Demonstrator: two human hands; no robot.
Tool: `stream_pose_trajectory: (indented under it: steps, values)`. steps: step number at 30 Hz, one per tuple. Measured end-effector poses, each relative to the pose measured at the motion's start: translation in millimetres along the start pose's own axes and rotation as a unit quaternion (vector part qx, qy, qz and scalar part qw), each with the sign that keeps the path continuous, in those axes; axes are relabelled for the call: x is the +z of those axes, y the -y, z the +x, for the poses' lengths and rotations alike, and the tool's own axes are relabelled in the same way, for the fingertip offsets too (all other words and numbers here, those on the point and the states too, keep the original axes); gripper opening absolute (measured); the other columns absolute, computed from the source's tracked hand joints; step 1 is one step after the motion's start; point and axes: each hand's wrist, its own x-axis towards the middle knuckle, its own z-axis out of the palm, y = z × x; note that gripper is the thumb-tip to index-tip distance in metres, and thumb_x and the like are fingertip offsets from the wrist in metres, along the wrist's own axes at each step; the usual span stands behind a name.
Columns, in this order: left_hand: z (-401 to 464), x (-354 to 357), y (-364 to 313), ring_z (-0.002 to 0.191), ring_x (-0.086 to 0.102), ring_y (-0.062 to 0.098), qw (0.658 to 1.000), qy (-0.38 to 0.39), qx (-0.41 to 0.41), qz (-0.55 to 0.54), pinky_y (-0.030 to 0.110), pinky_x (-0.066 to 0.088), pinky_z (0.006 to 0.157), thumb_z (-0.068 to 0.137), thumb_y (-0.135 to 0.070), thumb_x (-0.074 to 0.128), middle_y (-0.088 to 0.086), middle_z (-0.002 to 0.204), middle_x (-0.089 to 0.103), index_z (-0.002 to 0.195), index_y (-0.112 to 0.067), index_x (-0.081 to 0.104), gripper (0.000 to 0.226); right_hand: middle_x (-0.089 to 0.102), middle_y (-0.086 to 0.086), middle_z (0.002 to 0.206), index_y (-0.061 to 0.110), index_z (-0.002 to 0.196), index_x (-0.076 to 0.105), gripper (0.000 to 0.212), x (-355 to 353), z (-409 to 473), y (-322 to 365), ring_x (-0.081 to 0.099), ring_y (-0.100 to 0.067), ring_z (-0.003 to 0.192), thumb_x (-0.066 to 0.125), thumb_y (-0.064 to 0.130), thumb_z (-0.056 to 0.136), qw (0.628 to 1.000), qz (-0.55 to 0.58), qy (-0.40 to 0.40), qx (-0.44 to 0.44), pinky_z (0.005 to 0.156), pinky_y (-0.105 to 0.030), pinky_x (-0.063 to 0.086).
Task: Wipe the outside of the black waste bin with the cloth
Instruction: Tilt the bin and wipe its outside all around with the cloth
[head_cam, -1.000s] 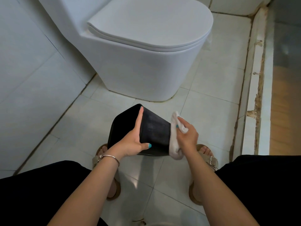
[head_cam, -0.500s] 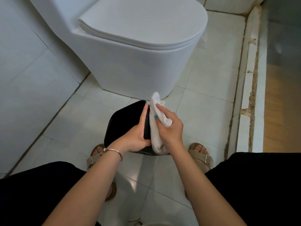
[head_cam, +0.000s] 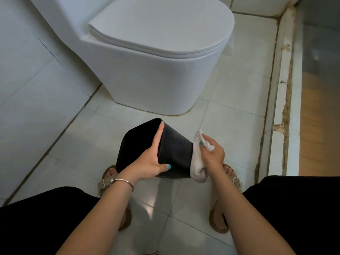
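Observation:
The black waste bin (head_cam: pixel 174 153) is held tipped on its side above the floor between my knees, its mouth facing left. My left hand (head_cam: pixel 151 161) grips its rim, index finger along the upper edge and thumb on the near side. My right hand (head_cam: pixel 211 155) holds a bunched white cloth (head_cam: pixel 197 162) against the bin's right end, at its base. The bin's far side and its bottom are hidden.
A white toilet (head_cam: pixel 156 61) with its lid down stands just beyond the bin. A tiled wall (head_cam: pixel 27 89) runs along the left. A raised, stained threshold (head_cam: pixel 283 107) borders the right side, with wooden flooring past it. My sandalled feet rest under the bin.
The cloth was up near the bin's rim beside my left hand half a second ago; my right hand has drawn it rightwards along the side to the base end.

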Motion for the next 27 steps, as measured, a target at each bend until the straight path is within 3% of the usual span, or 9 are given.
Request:
stream_pose_trajectory:
  steps: [3,5,8,12,14,17,21,24,27]
  values:
    - [-3.2,-5.2,8.8,0.121,0.037,0.004,0.999,-0.015,-0.011,-0.039,0.021,0.041,0.096,0.083,-0.005,0.074,-0.022,0.143,0.009,0.143,-0.058,-0.021,0.124,0.07,0.011,0.111,0.031,0.107,0.072,0.026,3.9,-6.3,23.8,0.064,-0.008,0.106,0.068,0.015,0.087,0.994,0.108,0.02,0.012,0.095,-0.027,0.051]
    - [-4.3,-3.8,10.6,0.117,0.04,0.002,0.999,-0.011,-0.016,-0.041,0.012,0.04,0.091,0.083,-0.004,0.073,-0.024,0.136,0.012,0.144,-0.055,-0.022,0.123,0.068,0.007,0.11,0.03,0.108,0.068,0.02,9.7,-15.6,44.3,0.064,-0.008,0.103,0.068,0.022,0.09,0.984,0.168,0.058,0.009,0.085,-0.023,0.053]
    - [-3.2,0.0,7.3,0.125,0.031,0.0,1.0,0.008,-0.004,-0.025,0.015,0.034,0.097,0.082,-0.007,0.074,-0.02,0.145,0.014,0.146,-0.051,-0.022,0.123,0.067,0.001,0.109,0.025,0.107,0.066,0.017,16.2,-25.8,61.4,0.064,-0.012,0.099,0.065,0.033,0.092,0.974,0.191,0.116,-0.024,0.074,-0.02,0.051]
    - [-4.5,-2.5,7.3,0.126,0.031,0.004,0.999,0.001,-0.005,-0.034,0.024,0.035,0.102,0.083,-0.008,0.074,-0.017,0.15,0.013,0.145,-0.054,-0.021,0.123,0.062,0.0,0.113,0.029,0.095,0.065,0.017,14.9,-28.6,53.0,0.058,-0.014,0.101,0.062,0.044,0.087,0.979,0.159,0.124,-0.023,0.08,-0.025,0.045]
    - [-6.0,-4.0,8.4,0.122,0.033,0.003,0.999,-0.011,-0.008,-0.045,0.022,0.038,0.097,0.084,-0.006,0.073,-0.02,0.141,0.012,0.144,-0.055,-0.021,0.122,0.054,0.0,0.124,0.033,0.099,0.063,0.008,15.0,-28.1,46.6,0.054,-0.012,0.108,0.059,0.038,0.094,0.99,0.094,0.104,-0.032,0.08,-0.021,0.041]
    - [-7.6,-4.7,9.3,0.12,0.033,0.004,0.999,-0.017,-0.01,-0.042,0.024,0.039,0.099,0.084,-0.007,0.073,-0.021,0.136,0.011,0.144,-0.056,-0.021,0.122,0.046,0.006,0.12,0.032,0.108,0.063,0.015,18.9,-33.7,40.4,0.052,-0.001,0.098,0.06,0.034,0.094,0.995,0.049,0.083,-0.037,0.075,-0.014,0.039]
    - [-9.2,-6.6,13.5,0.117,0.044,0.006,0.998,-0.024,-0.01,-0.055,0.023,0.044,0.094,0.083,-0.004,0.073,-0.022,0.139,0.014,0.143,-0.058,-0.02,0.123,0.066,0.01,0.104,0.023,0.097,0.069,0.007,17.5,-38.3,42.2,0.059,-0.008,0.099,0.065,0.023,0.092,0.986,0.16,0.042,-0.013,0.073,-0.016,0.046]
    - [-8.2,-8.9,17.3,0.117,0.053,0.012,0.996,-0.042,-0.012,-0.075,0.026,0.049,0.093,0.081,-0.002,0.074,-0.015,0.143,0.025,0.138,-0.065,-0.019,0.126,0.069,0.009,0.105,0.025,0.093,0.072,0.007,18.4,-38.0,42.3,0.062,-0.011,0.102,0.069,0.021,0.089,0.981,0.181,0.059,-0.032,0.084,-0.026,0.053]
    - [-7.0,-10.1,21.1,0.121,0.051,0.014,0.995,-0.046,-0.013,-0.085,0.028,0.049,0.096,0.08,-0.002,0.074,-0.014,0.144,0.027,0.139,-0.064,-0.019,0.127,0.056,0.005,0.122,0.025,0.089,0.069,0.004,27.8,-39.6,35.2,0.055,-0.014,0.111,0.068,0.029,0.091,0.99,0.135,0.039,-0.023,0.095,-0.032,0.049]
